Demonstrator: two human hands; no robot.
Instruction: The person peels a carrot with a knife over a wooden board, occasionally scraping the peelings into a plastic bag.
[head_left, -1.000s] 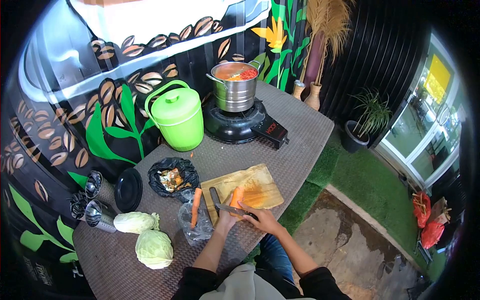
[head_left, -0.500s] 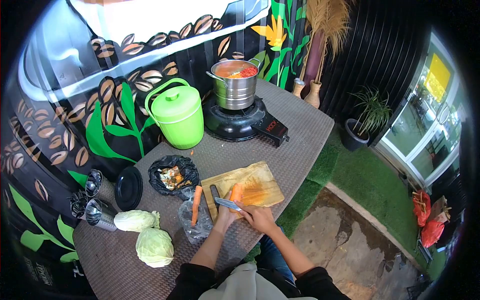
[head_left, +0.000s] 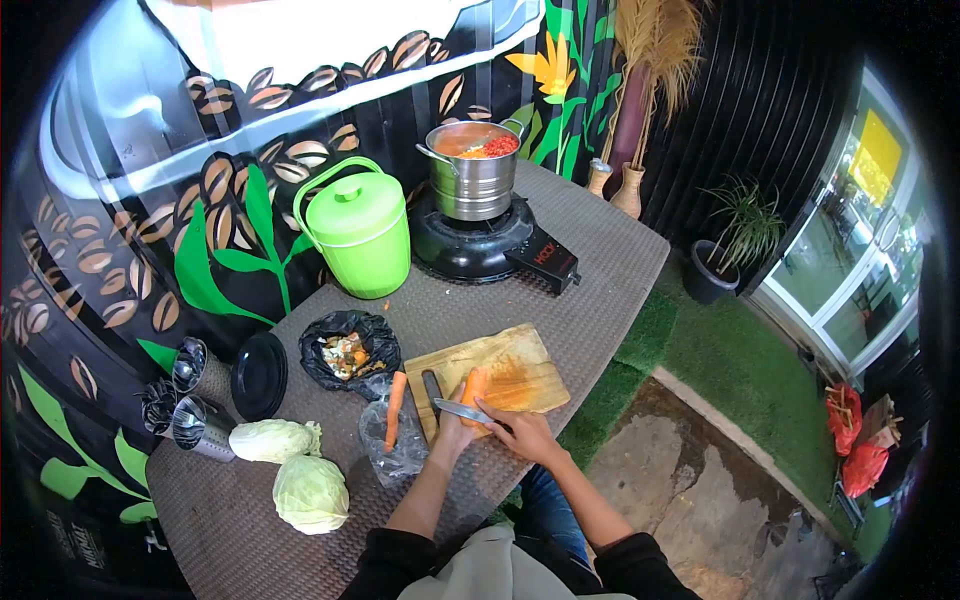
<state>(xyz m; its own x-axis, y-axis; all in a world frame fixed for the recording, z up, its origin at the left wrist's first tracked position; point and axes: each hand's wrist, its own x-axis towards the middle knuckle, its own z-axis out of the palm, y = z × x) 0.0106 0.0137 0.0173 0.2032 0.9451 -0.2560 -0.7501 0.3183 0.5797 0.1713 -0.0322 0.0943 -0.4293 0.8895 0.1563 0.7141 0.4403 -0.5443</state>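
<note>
A peeled orange carrot (head_left: 477,383) lies over the wooden cutting board (head_left: 540,365), with my left hand (head_left: 455,432) closed around its near part. My right hand (head_left: 527,436) grips a knife (head_left: 462,409), whose blade points left and crosses the carrot just above my left fingers. Beside the carrot, a dark-handled tool (head_left: 431,385) rests on the board's left side, its lower end hidden behind the knife and hand. Another carrot (head_left: 396,395) lies left of the board on a clear plastic bag (head_left: 380,440).
A black bag of peelings (head_left: 349,352) sits behind the clear bag. Napa cabbage (head_left: 270,441) and a round cabbage (head_left: 311,494) lie at left, near metal cutlery holders (head_left: 203,430). Further back stand a green lidded bucket (head_left: 357,235) and a pot (head_left: 472,182) on a portable stove (head_left: 470,245).
My right hand and the knife have shifted very slightly right and down along the carrot. Both hands keep their holds, and the objects on the table stay in place.
</note>
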